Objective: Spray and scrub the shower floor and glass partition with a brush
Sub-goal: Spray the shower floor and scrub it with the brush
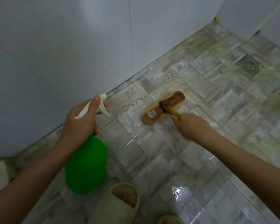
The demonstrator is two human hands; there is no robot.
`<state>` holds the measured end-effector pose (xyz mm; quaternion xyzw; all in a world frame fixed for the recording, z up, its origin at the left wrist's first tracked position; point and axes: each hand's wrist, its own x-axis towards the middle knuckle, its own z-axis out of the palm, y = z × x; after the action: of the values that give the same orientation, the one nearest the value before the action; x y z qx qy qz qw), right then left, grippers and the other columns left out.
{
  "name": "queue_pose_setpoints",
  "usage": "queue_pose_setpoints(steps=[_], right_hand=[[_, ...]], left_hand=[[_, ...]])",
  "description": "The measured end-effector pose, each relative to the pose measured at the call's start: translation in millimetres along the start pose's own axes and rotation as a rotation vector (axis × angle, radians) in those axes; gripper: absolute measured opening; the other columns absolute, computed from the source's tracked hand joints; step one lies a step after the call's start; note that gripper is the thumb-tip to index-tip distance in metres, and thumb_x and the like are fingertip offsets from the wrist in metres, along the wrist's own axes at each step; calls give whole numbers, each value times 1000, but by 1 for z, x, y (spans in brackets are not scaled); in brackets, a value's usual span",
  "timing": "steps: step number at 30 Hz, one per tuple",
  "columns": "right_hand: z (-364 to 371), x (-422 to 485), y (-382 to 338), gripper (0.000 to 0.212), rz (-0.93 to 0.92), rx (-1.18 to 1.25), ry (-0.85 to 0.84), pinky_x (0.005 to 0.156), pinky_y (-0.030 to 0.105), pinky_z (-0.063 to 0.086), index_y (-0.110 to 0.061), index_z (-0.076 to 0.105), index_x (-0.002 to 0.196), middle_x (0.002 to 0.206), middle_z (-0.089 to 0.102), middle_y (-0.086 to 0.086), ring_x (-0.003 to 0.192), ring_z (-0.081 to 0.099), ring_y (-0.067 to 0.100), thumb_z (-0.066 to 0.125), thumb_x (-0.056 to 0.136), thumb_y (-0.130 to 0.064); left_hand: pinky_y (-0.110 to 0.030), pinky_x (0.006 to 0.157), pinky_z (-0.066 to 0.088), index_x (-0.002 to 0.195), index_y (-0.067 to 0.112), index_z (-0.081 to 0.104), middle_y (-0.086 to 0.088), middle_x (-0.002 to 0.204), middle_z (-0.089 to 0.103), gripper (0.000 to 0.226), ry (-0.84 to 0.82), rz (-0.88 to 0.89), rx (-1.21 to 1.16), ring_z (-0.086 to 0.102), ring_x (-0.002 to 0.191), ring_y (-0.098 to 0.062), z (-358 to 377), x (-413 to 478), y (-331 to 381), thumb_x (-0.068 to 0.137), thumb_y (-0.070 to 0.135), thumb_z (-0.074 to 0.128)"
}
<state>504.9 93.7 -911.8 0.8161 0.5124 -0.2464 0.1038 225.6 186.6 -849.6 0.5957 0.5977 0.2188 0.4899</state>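
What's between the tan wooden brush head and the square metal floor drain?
Head view: only bare stone-pattern floor tile between tan wooden brush head and square metal floor drain.

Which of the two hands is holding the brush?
The right hand grips the brush by its handle, head on the floor. The left hand holds the green spray bottle.

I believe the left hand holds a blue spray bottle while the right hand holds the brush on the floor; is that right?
Not quite: the head view shows a green spray bottle, not blue. The left hand holds it while the right hand holds the brush on the floor.
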Motion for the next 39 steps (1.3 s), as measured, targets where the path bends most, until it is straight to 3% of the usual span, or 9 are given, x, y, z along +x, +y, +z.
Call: queue_pose_setpoints(steps=[2,6,11,17,24,28,31,36,39], right_hand=[[-1,40,-40,51,-88,61,2,77,37,43,-8,56,114,113,61,18,100,60,34,26,101,-46],[-1,64,-75,50,-174,115,40,75,36,42,-5,56,115,111,61,20,100,60,36,29,102,-44],[25,-43,-19,46,-35,5,-51,58,31,41,-16,46,89,85,59,6,66,54,20,25,97,-56],[14,41,-130,52,-269,89,1,74,35,38,-6,57,112,113,62,17,102,59,35,28,100,-48],[39,-54,-55,45,-153,-45,-9,56,29,39,-15,48,87,75,57,2,60,51,17,27,97,-54],[36,-3,-132,52,-283,23,-11,75,36,43,-8,58,110,106,63,13,96,62,33,28,100,-49],[35,10,-155,50,-346,64,-10,78,37,41,-7,55,115,113,61,16,103,59,36,29,101,-47],[51,-94,-37,43,-201,-107,-91,61,30,48,-19,47,92,80,59,-1,69,62,18,27,95,-57],[50,-80,-45,41,-181,-98,-90,58,28,40,-20,45,88,78,55,-2,64,55,16,26,96,-56]], left_hand=[[-33,56,48,90,46,71,6,95,77,30,28,-11,-18,51,40,-12,-2,-7,-6,100,56,45],[-31,54,48,89,46,73,3,94,76,32,35,17,-23,54,43,-14,-3,-23,-17,89,69,50],[-32,54,48,89,53,72,-1,94,75,28,85,21,-56,55,46,-16,-26,-42,-26,99,58,46],[-30,53,48,96,39,75,-23,95,72,46,129,9,-61,55,45,-20,-38,-54,-36,84,73,47],[-23,49,47,92,33,75,-8,95,76,47,140,-7,-10,56,44,-17,-55,-69,-50,90,70,46],[-23,49,47,94,33,75,-11,94,76,52,118,-12,17,58,43,-17,-58,-69,-56,85,74,43],[-20,47,47,95,33,75,-19,88,74,53,95,2,49,57,41,-15,-54,-70,-61,85,74,44],[-20,45,45,93,35,76,-7,89,76,41,96,12,17,54,41,-16,-63,-82,-63,93,65,49],[-24,48,46,95,41,75,-12,94,75,43,49,10,-8,54,43,-20,-66,-83,-67,86,71,45]])
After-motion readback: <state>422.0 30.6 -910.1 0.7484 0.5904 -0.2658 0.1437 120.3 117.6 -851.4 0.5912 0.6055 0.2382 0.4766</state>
